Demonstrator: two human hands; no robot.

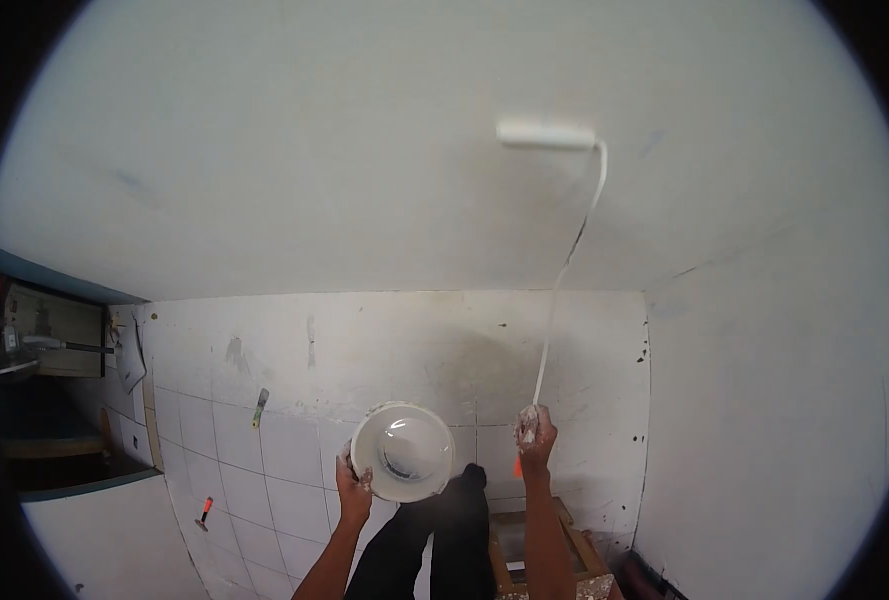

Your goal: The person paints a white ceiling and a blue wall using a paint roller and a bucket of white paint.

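Note:
My right hand [536,432] is closed round the handle of a long-framed paint roller, its orange end showing below the fist. The white roller [547,134] lies against the pale wall [314,150] in the upper part of the view, slightly blurred. At the lower centre, my left hand [354,485] grips the left rim of a round white bucket [402,408]. Whitish liquid is inside the bucket. Both hands have pale smears on them.
A wooden stool or frame [579,550] stands beside my legs. On the tiled floor [294,480] lie a scraper [260,408] and a small orange-handled tool [205,512]. At the left is an opening with shelves. Another wall [764,400] rises at the right.

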